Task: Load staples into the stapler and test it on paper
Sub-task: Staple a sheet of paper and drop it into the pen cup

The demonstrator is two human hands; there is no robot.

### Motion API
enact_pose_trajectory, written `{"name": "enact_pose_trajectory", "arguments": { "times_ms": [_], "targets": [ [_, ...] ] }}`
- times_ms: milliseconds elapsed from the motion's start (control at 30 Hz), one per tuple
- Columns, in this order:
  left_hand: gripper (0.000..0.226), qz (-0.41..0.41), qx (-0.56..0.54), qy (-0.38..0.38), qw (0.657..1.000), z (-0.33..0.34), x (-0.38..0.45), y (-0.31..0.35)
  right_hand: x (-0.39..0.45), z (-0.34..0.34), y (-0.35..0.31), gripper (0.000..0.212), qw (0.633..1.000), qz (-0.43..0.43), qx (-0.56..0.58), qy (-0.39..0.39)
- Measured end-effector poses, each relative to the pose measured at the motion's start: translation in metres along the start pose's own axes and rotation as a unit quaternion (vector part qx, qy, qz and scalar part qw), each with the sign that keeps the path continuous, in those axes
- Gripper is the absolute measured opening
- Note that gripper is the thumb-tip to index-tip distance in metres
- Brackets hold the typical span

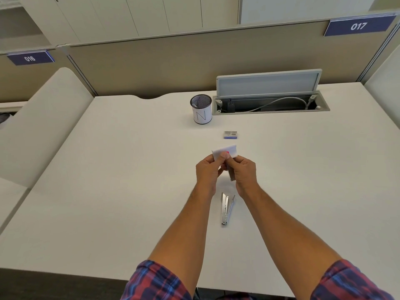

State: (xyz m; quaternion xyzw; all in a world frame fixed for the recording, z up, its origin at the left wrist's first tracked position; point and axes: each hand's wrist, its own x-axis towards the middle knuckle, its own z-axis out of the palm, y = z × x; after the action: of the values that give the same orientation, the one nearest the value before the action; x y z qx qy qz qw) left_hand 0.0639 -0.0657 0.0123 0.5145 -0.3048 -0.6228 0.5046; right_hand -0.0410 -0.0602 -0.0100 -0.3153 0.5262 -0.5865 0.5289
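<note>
A black mesh pen cup [201,109] wrapped in white paper marked with an "N" stands upright on the pale counter [121,169], just left of a recessed cable tray [270,105] whose grey lid [268,83] is tilted open, showing a plug and a looping grey cable [281,102] inside. Behind the counter runs a beige partition [151,68] carrying two blue number plates, "016" [30,58] at the left and "017" [359,26] at the right. A light padded divider [43,126] flanks the counter's left edge, and pale cabinet doors [129,14] stand beyond the partition.
</note>
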Motion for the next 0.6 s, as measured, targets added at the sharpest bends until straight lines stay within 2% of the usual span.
{"name": "enact_pose_trajectory", "arguments": {
  "times_ms": [100, 167, 333, 467, 600],
  "targets": [
    [0.019, 0.000, 0.000, -0.002, 1.000, -0.002, 0.002, 0.000, 0.002, 0.000, -0.004, 0.035, 0.999, 0.010, -0.036, -0.026],
    [0.021, -0.003, -0.001, 0.013, 1.000, -0.004, 0.005, 0.001, 0.005, -0.002, -0.004, 0.035, 0.998, 0.018, -0.040, -0.038],
    [0.019, -0.053, -0.020, 0.057, 0.997, -0.005, 0.009, 0.013, 0.012, -0.009, -0.006, 0.044, 0.996, 0.074, 0.053, -0.009],
    [0.028, -0.147, -0.046, 0.006, 0.988, -0.006, 0.007, 0.018, 0.017, -0.014, -0.007, 0.042, 0.994, 0.104, 0.028, -0.001],
    [0.028, -0.208, -0.075, -0.053, 0.974, -0.003, 0.002, 0.013, 0.018, -0.012, -0.009, 0.049, 0.993, 0.106, -0.022, -0.054]
  ]
}}
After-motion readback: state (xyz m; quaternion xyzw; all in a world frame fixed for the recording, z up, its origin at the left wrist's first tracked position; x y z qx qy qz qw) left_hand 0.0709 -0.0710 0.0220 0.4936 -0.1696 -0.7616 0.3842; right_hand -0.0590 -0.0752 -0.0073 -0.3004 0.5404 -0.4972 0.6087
